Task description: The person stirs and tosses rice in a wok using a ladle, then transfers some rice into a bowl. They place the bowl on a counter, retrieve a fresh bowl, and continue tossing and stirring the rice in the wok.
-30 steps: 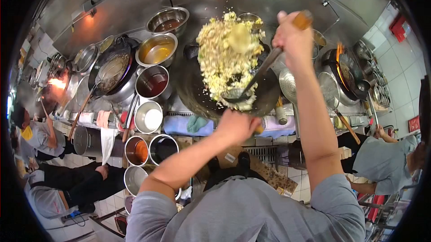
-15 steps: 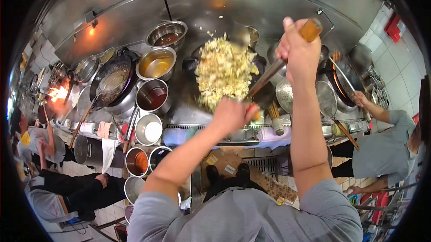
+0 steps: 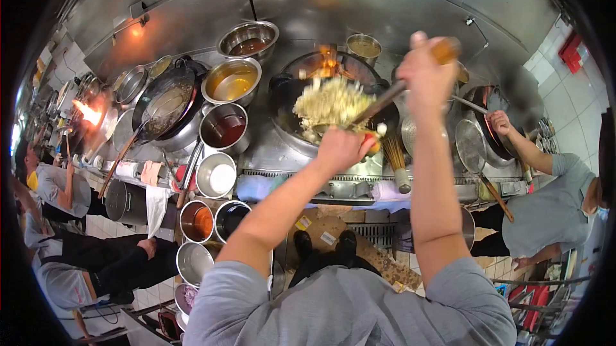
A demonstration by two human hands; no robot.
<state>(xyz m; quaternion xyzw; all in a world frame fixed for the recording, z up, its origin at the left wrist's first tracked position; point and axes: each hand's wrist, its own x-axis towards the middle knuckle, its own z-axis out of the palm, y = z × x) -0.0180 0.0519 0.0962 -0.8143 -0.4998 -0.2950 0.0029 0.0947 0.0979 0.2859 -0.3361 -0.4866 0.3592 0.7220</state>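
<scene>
My left hand (image 3: 343, 151) is closed at the near rim of a dark wok (image 3: 289, 99); the grip is mostly hidden, and a red-orange end shows beside the thumb. A blurred mass of pale yellow chopped food (image 3: 330, 102) is in the wok, with loose bits near its right side. My right hand (image 3: 427, 80) is raised to the right of the wok, wrapped round the wooden handle (image 3: 446, 50) of a long metal cooking tool. Its shaft (image 3: 382, 102) slants down left into the food, which hides the tool's head. Orange flame (image 3: 330, 60) shows at the wok's far side.
On the left stand metal bowls of yellow liquid (image 3: 231, 82) and brown liquid (image 3: 249, 46), pots, and another wok (image 3: 165, 105) with a strainer. A bamboo brush (image 3: 396, 163) lies right of my left hand. A co-worker (image 3: 545, 192) works at right; others are at left.
The food has dropped lower and bunched together in the wok. My left hand has moved slightly right, and my right hand slightly down. Flame now shows behind the food.
</scene>
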